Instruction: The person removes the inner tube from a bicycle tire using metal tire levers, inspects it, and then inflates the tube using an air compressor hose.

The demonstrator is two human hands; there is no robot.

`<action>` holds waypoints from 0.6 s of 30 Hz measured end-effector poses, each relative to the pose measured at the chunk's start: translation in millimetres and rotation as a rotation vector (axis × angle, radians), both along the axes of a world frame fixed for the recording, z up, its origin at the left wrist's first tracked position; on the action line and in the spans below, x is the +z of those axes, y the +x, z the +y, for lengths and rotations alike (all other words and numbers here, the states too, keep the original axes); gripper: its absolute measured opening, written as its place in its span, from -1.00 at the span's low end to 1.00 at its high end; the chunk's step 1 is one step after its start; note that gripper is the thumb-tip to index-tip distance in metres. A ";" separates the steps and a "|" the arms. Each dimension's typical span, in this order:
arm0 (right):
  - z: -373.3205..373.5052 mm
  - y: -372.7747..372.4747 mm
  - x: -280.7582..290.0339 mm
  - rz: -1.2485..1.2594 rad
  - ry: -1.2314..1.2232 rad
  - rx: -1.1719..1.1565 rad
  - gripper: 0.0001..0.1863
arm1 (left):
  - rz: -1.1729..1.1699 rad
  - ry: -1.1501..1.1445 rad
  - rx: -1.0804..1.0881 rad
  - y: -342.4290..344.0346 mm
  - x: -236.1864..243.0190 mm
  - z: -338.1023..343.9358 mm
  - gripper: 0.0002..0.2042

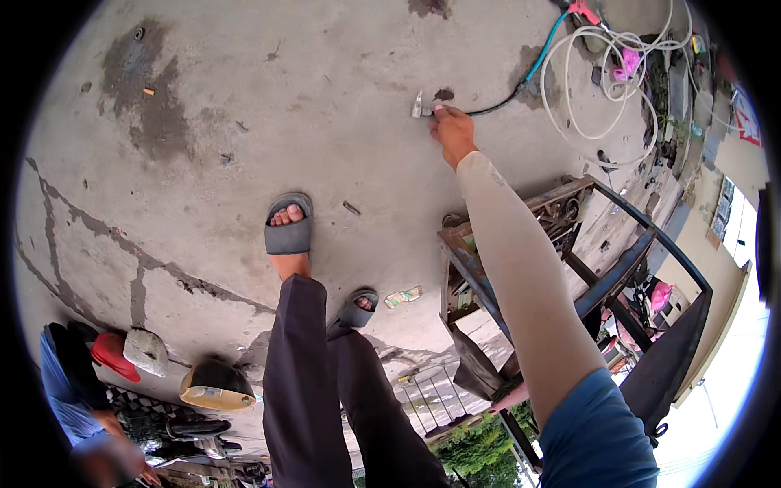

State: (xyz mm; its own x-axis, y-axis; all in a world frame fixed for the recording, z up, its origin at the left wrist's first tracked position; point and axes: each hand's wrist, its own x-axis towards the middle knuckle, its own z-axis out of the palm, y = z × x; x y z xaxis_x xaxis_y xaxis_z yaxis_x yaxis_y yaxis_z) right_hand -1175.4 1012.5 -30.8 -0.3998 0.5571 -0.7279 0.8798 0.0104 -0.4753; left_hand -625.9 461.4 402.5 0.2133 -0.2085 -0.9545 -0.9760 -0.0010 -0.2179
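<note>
My right hand (453,134) reaches out ahead over the concrete floor, in a light sleeve. Its fingers are closed round the end of a thin hose, just behind the metal air chuck (418,106). From my fingers the hose (496,103) runs right, black at first, then teal, up to a pinkish-red inflator gun (582,11) at the top edge. A long pale hose (561,114) lies in loose coils beside the gun. My left hand is not in view.
A rusty metal frame cart (586,183) stands under my right arm. My feet, in grey slides (288,237), are on cracked concrete (203,244). At lower left sits another person (65,390) near a red cap-like thing (115,356) and a black-and-tan helmet (218,385). A crumpled wrapper (403,297) lies behind my foot.
</note>
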 end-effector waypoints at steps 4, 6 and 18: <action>-50.5 22.5 18.1 0.295 0.164 -0.136 -0.87 | 0.051 0.004 0.018 -6.5 -21.1 4.7 -0.10; -81.2 35.0 46.8 0.443 0.059 -0.269 -0.82 | 0.102 0.028 0.023 -14.3 -42.8 9.4 -0.09; -267.0 117.7 448.5 0.607 -0.515 0.510 -0.84 | 0.747 -0.126 0.089 -65.4 -104.3 37.5 -0.08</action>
